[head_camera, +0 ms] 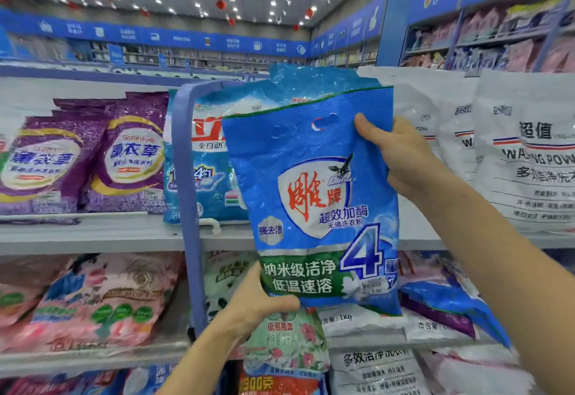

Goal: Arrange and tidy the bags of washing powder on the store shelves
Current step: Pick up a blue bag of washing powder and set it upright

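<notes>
I hold a blue bag of washing powder (314, 195) upright in front of the shelves, with red characters on a white shield and a large "4". My left hand (258, 304) grips its bottom left corner from below. My right hand (395, 152) pinches its upper right edge. Behind it on the upper shelf (93, 233) stands another light blue bag (205, 158), partly hidden by the held one.
Purple bags (77, 158) stand at the left of the upper shelf and white bags (513, 152) at the right. A blue shelf upright (189, 208) runs between sections. Pink bags (87, 301), a floral bag (289, 341) and white bags (373, 369) fill the lower shelves.
</notes>
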`<state>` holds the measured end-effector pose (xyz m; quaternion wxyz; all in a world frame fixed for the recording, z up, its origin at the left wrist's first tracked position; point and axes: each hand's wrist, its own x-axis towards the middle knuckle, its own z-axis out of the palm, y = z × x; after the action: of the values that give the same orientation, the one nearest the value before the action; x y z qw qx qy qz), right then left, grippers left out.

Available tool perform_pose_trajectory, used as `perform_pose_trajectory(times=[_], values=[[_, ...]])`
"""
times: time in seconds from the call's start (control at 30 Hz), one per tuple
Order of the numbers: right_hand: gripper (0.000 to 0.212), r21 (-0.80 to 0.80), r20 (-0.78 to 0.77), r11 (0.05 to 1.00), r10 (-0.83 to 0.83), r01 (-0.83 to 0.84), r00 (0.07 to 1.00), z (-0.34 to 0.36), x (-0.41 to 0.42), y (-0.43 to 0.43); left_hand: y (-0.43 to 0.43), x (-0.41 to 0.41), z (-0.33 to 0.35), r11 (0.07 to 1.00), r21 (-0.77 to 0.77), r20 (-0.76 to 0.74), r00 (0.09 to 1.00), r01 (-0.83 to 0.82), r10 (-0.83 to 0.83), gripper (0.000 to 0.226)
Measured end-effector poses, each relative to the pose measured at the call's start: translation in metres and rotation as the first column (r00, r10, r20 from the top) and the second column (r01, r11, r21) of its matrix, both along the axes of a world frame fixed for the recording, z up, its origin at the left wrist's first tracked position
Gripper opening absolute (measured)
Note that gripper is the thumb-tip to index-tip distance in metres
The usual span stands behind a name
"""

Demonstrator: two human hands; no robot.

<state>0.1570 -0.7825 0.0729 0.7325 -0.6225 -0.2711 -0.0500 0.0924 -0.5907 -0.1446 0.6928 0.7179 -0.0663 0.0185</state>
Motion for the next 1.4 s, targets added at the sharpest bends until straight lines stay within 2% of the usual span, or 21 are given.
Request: perform_pose_trajectory(times=[0.17,0.33,0.57,0.67,0.83,0.97,1.0,1.07,1.1,1.17,1.3,1.33,1.4], values=[[0.016,-0.006,-0.077,0.997,-0.082,0.082,0.994,-0.008,0.011,-0.014,0.017,-0.01,0.014,0.995,0.092,0.105,0.993,0.037,-0.047,0.057],[0.014,0.048,-0.135,0.996,-0.066,0.073,0.989,-0.019,0.009,0.001,0.04,-0.027,0.024,0.994,0.091,0.086,0.993,0.068,-0.076,0.065],[0.013,0.159,-0.154,0.983,0.113,-0.089,0.981,-0.016,-0.007,0.046,0.082,-0.063,0.041,0.996,-0.054,0.076,0.995,0.067,-0.063,0.062],[0.015,0.111,-0.141,0.968,0.238,-0.223,0.961,-0.012,-0.014,0.071,0.09,-0.086,0.04,0.989,-0.146,0.057,0.998,-0.018,0.027,0.086],[0.013,0.011,-0.137,0.931,0.362,-0.364,0.922,-0.007,-0.025,0.12,0.101,-0.132,0.041,0.956,-0.232,0.058,0.979,-0.179,0.197,0.064],[0.01,0.042,-0.152,0.884,0.467,-0.466,0.871,-0.017,-0.034,0.172,0.114,-0.177,0.043,0.885,-0.275,0.034,0.916,-0.375,0.399,0.072],[0.017,0.043,-0.152,0.871,0.49,-0.49,0.858,-0.021,-0.041,0.186,0.117,-0.189,0.044,0.86,-0.283,0.03,0.892,-0.424,0.45,0.073],[0.064,0.019,-0.162,0.828,0.555,-0.56,0.816,-0.03,-0.054,0.214,0.126,-0.214,0.045,0.803,-0.304,0.03,0.838,-0.512,0.545,0.072],[0.078,0.016,-0.165,0.794,0.601,-0.607,0.782,-0.039,-0.062,0.227,0.132,-0.228,0.044,0.766,-0.333,0.022,0.808,-0.549,0.589,0.075],[0.088,0.024,-0.214,0.685,0.715,-0.728,0.666,-0.065,-0.08,0.251,0.144,-0.255,0.043,0.688,-0.394,0.011,0.745,-0.61,0.667,0.081],[0.084,-0.094,-0.345,0.407,0.843,-0.909,0.413,-0.124,-0.129,0.3,0.174,-0.305,0.047,0.541,-0.422,0.005,0.594,-0.728,0.804,0.073],[0.079,-0.109,-0.355,0.373,0.852,-0.922,0.386,-0.132,-0.143,0.312,0.183,-0.317,0.047,0.508,-0.412,0.0,0.557,-0.757,0.83,0.069],[0.06,-0.127,-0.332,0.408,0.841,-0.904,0.426,-0.145,-0.169,0.341,0.203,-0.338,0.044,0.458,-0.4,-0.014,0.505,-0.794,0.863,0.061]])
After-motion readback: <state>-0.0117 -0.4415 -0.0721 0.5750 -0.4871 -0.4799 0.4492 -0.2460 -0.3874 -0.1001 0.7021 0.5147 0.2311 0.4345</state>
